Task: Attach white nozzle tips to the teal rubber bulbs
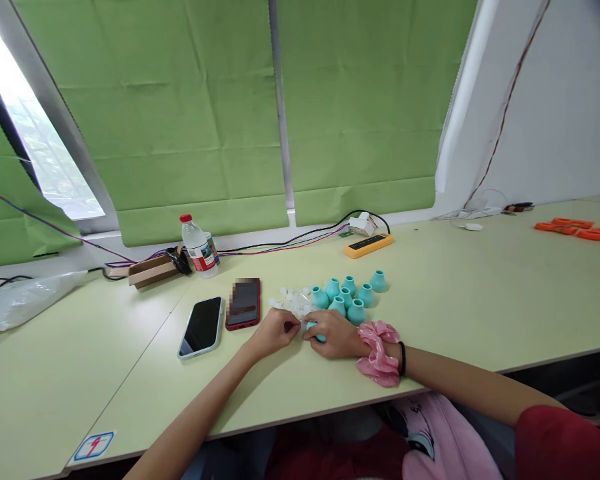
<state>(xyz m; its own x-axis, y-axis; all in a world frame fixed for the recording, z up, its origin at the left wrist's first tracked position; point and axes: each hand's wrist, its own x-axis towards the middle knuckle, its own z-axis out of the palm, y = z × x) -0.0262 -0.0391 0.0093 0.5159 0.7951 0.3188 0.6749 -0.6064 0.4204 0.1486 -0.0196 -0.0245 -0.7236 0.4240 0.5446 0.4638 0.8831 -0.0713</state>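
Close together over the table, my two hands meet at a small turquoise bulb-shaped piece (316, 331). My right hand (336, 333), with a pink scrunchie (380, 353) at the wrist, has its fingers wrapped round that piece. Thumb and forefinger of my left hand (277, 330) are pinched together just left of it; a small whitish bit seems to be at the fingertips, too small to name. Behind the hands lies a pile of small translucent white pieces (294, 301). To its right stand several more turquoise bulb-shaped pieces (357, 311) with open necks.
Left of my hands lie a light-cased phone (201, 327) and a red-cased phone (244, 303). Farther back are a plastic bottle (199, 248), a cardboard box (153, 270), cables and a yellow power strip (369, 246). Orange scissors (563, 226) lie far right. The table's front edge runs below my forearms.
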